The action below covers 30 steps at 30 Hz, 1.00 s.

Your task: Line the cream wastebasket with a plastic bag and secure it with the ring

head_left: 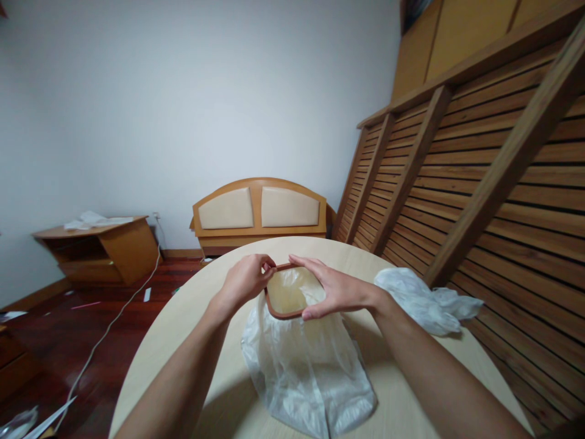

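Observation:
A brown frame with rounded corners (pixel 284 315) is held up over the round table. A translucent white plastic bag (pixel 311 375) hangs below it and spreads onto the tabletop, and bag film also shows inside the opening. At the upper left corner of the frame, my left hand (pixel 247 277) is closed in a pinch; whether bag film is between the fingertips too, I cannot tell. My right hand (pixel 336 286) grips the frame's right side, thumb at the near edge and fingers along the far edge.
On the table's (pixel 183 341) right side lies a crumpled white plastic bag (pixel 420 302). Slatted wooden panels (pixel 457 201) lean at the right. Beyond the table stands a padded headboard (pixel 260 207). A low cabinet (pixel 105 250) and a white cable (pixel 107 332) are at the left.

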### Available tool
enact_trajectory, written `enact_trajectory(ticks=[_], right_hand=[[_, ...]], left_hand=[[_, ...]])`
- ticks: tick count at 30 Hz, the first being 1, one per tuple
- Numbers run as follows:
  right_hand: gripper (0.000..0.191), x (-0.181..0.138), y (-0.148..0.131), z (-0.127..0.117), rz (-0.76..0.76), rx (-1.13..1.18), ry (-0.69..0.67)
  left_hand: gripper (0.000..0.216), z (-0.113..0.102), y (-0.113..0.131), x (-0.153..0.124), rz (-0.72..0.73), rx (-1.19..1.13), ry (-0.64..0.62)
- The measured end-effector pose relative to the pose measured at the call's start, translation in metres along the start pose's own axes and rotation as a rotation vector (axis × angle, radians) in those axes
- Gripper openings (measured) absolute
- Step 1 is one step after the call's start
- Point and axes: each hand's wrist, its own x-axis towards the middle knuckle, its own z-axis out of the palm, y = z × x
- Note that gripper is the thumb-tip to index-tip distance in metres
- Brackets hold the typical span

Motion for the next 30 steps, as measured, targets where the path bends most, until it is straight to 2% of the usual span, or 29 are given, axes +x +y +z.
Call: enact_trajectory(ticks=[5, 10, 15, 21, 27, 30], right_hand=[[0.139, -0.002, 0.003, 0.0, 0.06, 0.061, -0.016], [0.145, -0.002, 0.002, 0.0, 0.101, 0.056, -0.028], [0.141, -0.002, 0.003, 0.001, 0.12, 0.016, -0.059], [0.134, -0.001, 0.012, 0.003, 0.061, -0.018, -0.06], [0.133, 0.0, 0.002, 0.001, 0.158, -0.045, -0.095], [0.131, 0.0, -0.002, 0.001, 0.159, -0.05, -0.099]], left_hand=[[0.022, 0.0, -0.002, 0.001, -0.005, 0.036, 0.01], [0.021, 0.002, -0.005, 0.003, 0.021, 0.038, 0.017], [0.023, 0.003, -0.004, 0.003, -0.008, 0.037, 0.001], [0.023, 0.002, -0.002, 0.002, -0.018, 0.055, 0.004], [0.023, 0.002, -0.001, 0.002, -0.024, 0.072, -0.003], [0.023, 0.003, -0.001, 0.002, -0.025, 0.076, -0.018]])
